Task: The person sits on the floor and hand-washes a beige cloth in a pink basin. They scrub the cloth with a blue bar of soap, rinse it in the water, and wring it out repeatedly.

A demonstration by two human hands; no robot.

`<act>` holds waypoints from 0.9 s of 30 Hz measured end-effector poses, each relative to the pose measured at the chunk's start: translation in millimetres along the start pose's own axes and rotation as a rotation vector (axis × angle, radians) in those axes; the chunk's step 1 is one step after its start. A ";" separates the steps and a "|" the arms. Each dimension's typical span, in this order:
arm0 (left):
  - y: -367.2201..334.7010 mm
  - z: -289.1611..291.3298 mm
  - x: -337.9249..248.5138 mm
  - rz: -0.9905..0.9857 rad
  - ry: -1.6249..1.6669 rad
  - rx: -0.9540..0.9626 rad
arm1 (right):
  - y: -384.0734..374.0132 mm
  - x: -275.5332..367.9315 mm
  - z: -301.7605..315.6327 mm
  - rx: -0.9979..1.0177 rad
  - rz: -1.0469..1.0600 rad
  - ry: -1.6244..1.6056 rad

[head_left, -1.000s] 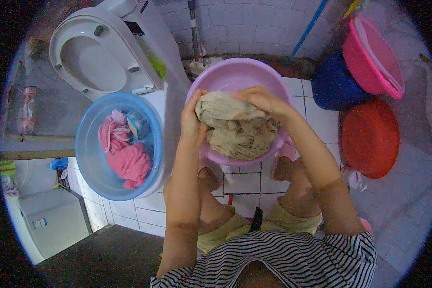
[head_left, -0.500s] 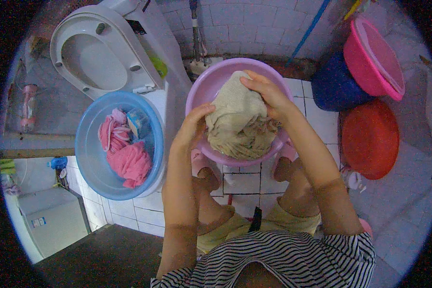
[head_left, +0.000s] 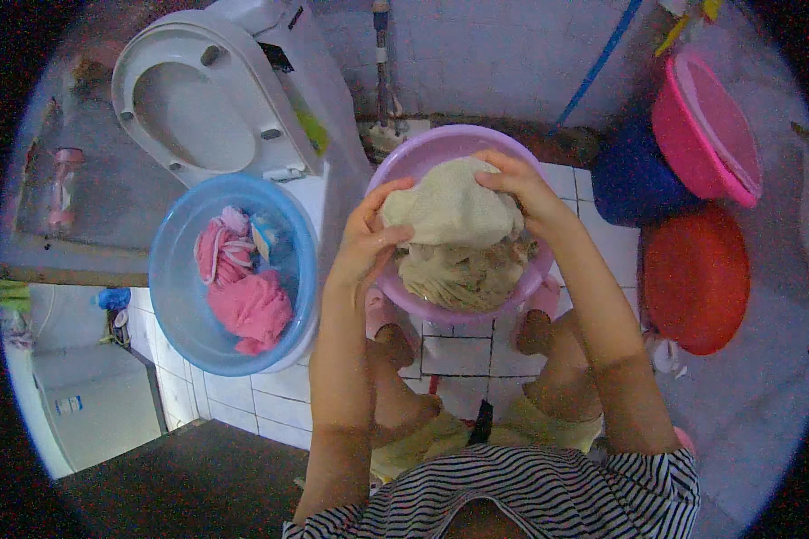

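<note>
A bunched beige wet-looking cloth sits in a pinkish-purple basin on the floor between my feet. My left hand grips its left side, thumb on top and fingers along the far edge. On the far right side, my right hand holds the same cloth, fingers closed over its upper edge. A smooth fold is raised between both hands, and the rest of the cloth lies crumpled below it in the basin. Whatever the fingertips press underneath is hidden.
To my left, a blue basin holds pink cloths, beside a white toilet. At right stand a dark blue bucket, a bright pink basin and a red basin. A blue pole leans on the far wall.
Both hands have spread the raised part of the cloth wider and lower, so its peak has flattened. My left hand has turned, its thumb now over the cloth. The view has shifted slightly.
</note>
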State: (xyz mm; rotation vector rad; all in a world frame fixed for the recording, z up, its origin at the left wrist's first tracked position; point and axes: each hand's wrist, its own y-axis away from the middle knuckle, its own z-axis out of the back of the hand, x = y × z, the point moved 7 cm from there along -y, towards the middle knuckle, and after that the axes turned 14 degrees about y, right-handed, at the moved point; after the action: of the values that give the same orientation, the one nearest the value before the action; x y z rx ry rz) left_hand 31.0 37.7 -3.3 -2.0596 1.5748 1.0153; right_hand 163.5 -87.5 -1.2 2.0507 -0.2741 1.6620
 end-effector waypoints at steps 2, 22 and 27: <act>0.8 -2.9 -1.0 -0.037 0.004 0.012 | 2.0 0.4 -1.5 0.086 0.006 0.041; -3.7 -11.8 7.9 -0.091 -0.255 0.172 | -3.0 -2.8 -27.4 0.148 0.182 0.248; -3.2 -2.0 19.8 0.111 -0.328 -0.068 | 1.8 6.9 -21.7 0.124 0.265 0.283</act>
State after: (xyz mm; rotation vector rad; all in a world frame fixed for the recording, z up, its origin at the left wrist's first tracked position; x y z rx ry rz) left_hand 37.1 23.9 -16.6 -1.7502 1.5122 1.3841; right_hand 145.7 -77.6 9.0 1.8964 -0.3660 2.1526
